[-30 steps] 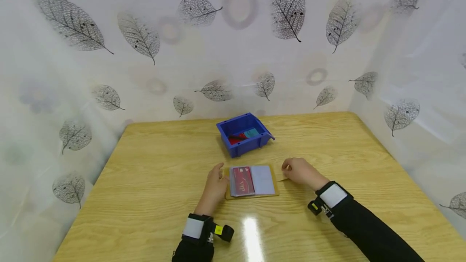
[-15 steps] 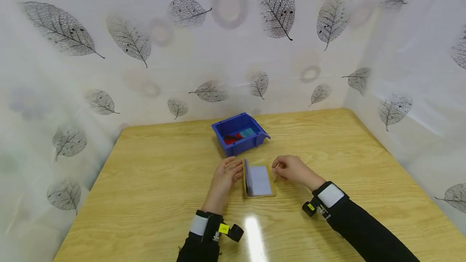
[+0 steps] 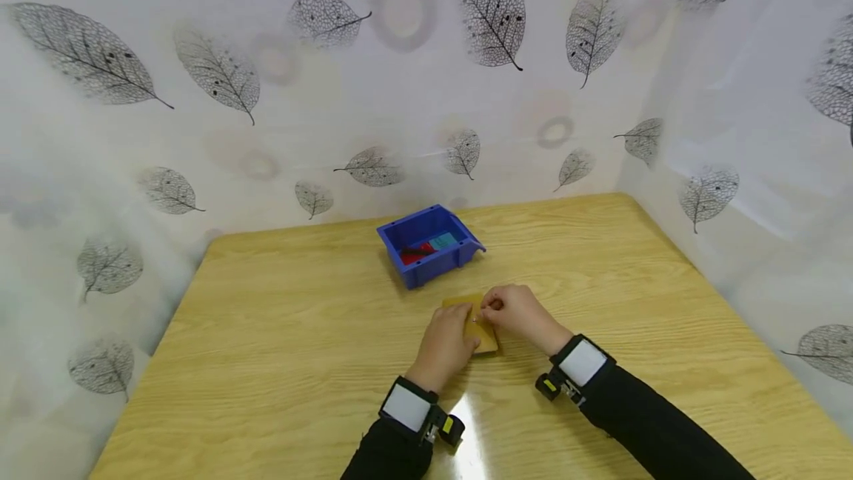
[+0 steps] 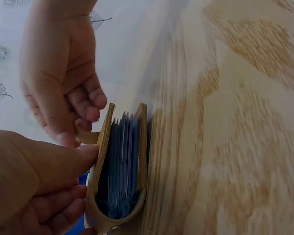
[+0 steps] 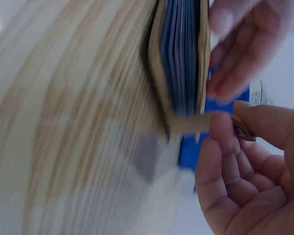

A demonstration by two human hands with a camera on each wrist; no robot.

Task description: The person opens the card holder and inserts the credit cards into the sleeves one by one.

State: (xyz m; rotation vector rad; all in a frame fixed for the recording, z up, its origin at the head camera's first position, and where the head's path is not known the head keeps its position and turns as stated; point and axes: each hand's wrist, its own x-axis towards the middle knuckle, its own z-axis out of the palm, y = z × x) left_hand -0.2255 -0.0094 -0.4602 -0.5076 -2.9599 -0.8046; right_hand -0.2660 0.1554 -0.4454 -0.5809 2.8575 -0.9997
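A tan card holder [image 3: 485, 338] lies folded over on the wooden table, its clear bluish sleeves [image 4: 122, 156] stacked between the two covers. My left hand [image 3: 443, 343] rests on the upper cover, thumb and fingers pressing it down from the left. At the holder's right edge my right hand [image 3: 523, 315] pinches the end of a short tan strap [image 5: 191, 123] between thumb and index finger. A metal snap [image 5: 242, 132] shows at that strap end. The strap runs out from the lower cover. My left hand hides much of the upper cover in the head view.
A blue plastic bin [image 3: 433, 267] stands behind the holder, with a red card [image 3: 413, 257], a teal card [image 3: 442, 241] and a dark slim thing in it. A pale curtain with leaf prints hangs behind and beside the table.
The holder lay open with a red VIP card showing; my left hand has swung its left cover over to the right, folding it. My right hand has stayed at the strap side.
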